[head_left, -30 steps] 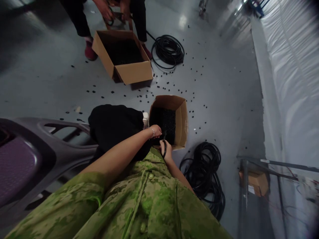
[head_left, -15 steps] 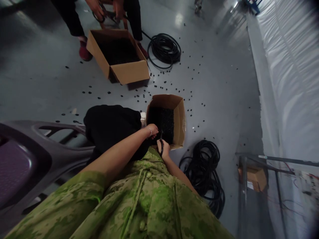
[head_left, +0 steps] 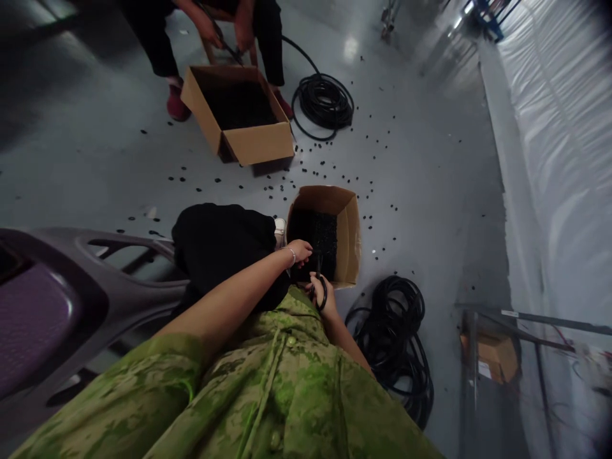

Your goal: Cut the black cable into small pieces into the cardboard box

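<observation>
My right hand (head_left: pixel 329 301) is closed around the black loop handles of a pair of scissors (head_left: pixel 324 292). The dark blades point away from me, over the near side of an open cardboard box (head_left: pixel 352 245). Just left of the blades is my left hand (head_left: pixel 300 251), with a bracelet at its wrist. Its fingers are pinched together, and whatever lies between them is lost against the dark box. Many small black pieces (head_left: pixel 325 233) fill the bottom of this box.
Opposite sits a person whose hands (head_left: pixel 208 32) hold a dark cutting tool above a second cardboard box (head_left: pixel 261 143). Coils of black hose lie beyond (head_left: pixel 327 102) and at my right (head_left: pixel 394 331). Small black pieces litter the floor. A purple-grey chair (head_left: pixel 81 280) stands left.
The scissor handles have spread apart in my right hand. My left hand stays beside the blades. Opposite, the person's tool has swung down toward their box. The whole view has shifted slightly.
</observation>
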`<state>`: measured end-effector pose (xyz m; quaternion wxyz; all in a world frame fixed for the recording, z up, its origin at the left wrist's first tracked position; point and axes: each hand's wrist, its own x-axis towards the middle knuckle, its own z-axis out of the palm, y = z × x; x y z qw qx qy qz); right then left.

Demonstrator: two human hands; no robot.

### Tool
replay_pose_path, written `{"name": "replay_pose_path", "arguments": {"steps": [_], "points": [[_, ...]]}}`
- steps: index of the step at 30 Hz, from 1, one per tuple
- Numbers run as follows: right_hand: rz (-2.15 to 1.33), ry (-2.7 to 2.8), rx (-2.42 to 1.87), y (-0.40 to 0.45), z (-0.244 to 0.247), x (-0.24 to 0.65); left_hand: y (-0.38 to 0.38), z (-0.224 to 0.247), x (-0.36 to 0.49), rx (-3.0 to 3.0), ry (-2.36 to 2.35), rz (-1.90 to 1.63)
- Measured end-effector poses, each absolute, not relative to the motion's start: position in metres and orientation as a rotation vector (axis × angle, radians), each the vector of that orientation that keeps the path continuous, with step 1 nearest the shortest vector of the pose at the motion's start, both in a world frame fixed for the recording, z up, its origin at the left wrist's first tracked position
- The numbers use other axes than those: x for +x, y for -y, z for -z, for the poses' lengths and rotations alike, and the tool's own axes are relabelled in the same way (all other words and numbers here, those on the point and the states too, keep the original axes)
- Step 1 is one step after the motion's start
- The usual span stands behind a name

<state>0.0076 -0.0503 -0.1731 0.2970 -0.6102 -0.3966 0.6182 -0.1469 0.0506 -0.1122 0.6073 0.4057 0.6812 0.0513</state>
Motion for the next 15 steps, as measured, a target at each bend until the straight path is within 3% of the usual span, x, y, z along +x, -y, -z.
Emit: {"name": "replay_pose_path", "arguments": {"steps": [15], "points": [[-1.540,1.134,-1.632,0.038,0.181,0.003,-0.050,0.107,-0.143,0.920,-1.527,-0.155]]}}
